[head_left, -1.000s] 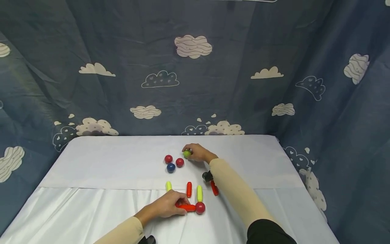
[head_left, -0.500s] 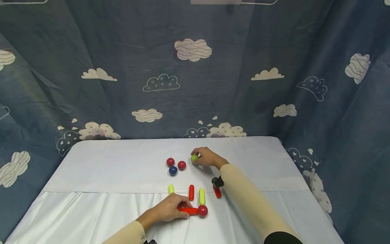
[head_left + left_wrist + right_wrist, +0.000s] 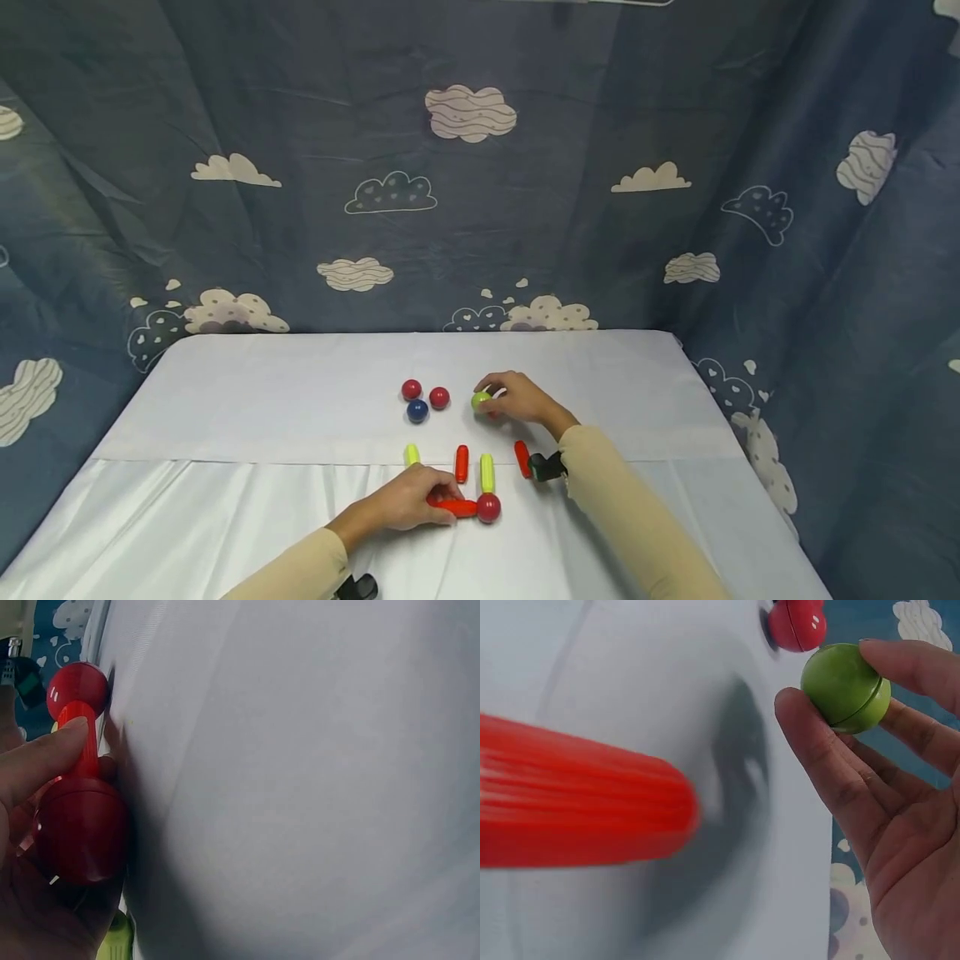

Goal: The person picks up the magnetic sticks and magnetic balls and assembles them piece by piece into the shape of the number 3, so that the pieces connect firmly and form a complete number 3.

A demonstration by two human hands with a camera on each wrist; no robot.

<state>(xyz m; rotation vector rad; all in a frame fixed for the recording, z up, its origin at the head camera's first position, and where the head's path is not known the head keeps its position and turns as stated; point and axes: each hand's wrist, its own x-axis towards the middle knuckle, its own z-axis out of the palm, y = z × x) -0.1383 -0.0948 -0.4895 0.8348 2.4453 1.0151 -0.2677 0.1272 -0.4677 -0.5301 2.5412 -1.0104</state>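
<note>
My left hand (image 3: 408, 498) grips a red ribbed rod (image 3: 456, 508) lying low over the white cloth. A red ball (image 3: 488, 507) sits at the rod's right end, and a second red ball (image 3: 82, 831) at its other end lies by the palm in the left wrist view. From the right-end ball a yellow-green rod (image 3: 487, 473) points away from me. Another yellow-green rod (image 3: 412, 454) is partly hidden behind the left hand. Farther back, my right hand (image 3: 525, 400) pinches a green ball (image 3: 846, 688) between thumb and fingertips.
Two red balls (image 3: 411, 390) (image 3: 439, 397) and a blue ball (image 3: 417, 410) are grouped left of the right hand. One loose red rod (image 3: 461, 464) lies mid-table; another red rod (image 3: 522, 458) lies near the right wrist camera (image 3: 547, 467). A cloud-patterned curtain (image 3: 480, 208) stands behind.
My right hand has moved right and nearer to me with the green ball, away from the group of balls. The left hand keeps its grip on the red rod, staying nearly still.
</note>
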